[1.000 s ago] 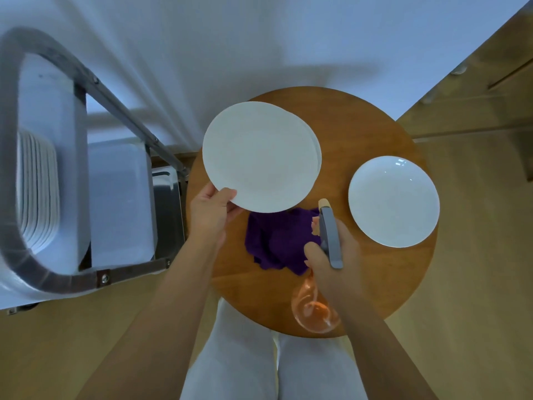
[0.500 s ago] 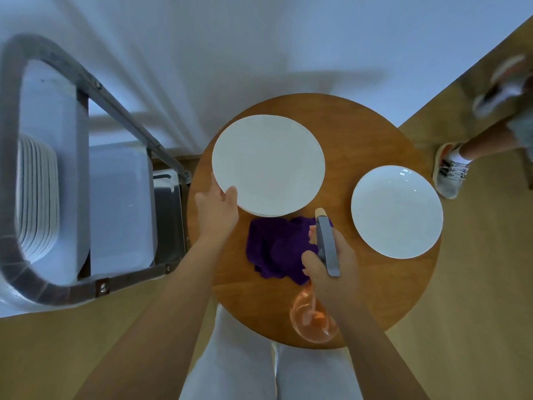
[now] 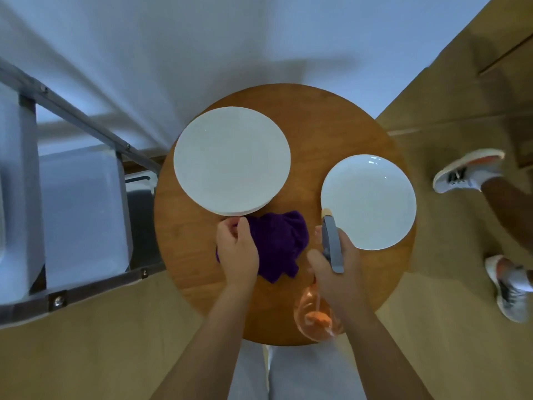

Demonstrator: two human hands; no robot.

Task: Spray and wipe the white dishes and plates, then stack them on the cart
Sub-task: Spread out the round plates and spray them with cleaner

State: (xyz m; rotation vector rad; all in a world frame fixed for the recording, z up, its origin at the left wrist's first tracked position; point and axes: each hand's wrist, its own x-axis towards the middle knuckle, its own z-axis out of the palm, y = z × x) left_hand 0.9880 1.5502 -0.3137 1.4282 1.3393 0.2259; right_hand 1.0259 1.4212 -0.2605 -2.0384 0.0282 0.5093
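A stack of flat white plates (image 3: pixel 230 160) lies on the far left part of the round wooden table (image 3: pixel 326 122). To its right sits a shallow white dish (image 3: pixel 369 202). A purple cloth (image 3: pixel 281 241) lies crumpled in front of the plates. My left hand (image 3: pixel 237 251) rests over the cloth's left side, its fingers curled on the cloth's upper edge just below the plates' rim. My right hand (image 3: pixel 337 267) grips a spray bottle (image 3: pixel 331 243) with a grey head and an orange-tinted body, its nozzle pointing away from me near the dish's left rim.
The metal-framed cart (image 3: pixel 72 119) stands to the left of the table, with white bins (image 3: pixel 83 215) on it. Another person's feet in sneakers (image 3: pixel 467 171) stand on the wooden floor to the right. A white wall is behind the table.
My left hand has let go of the top plate, which now lies flat on the stack, and moved right and nearer onto the purple cloth. The person at right has stepped closer.
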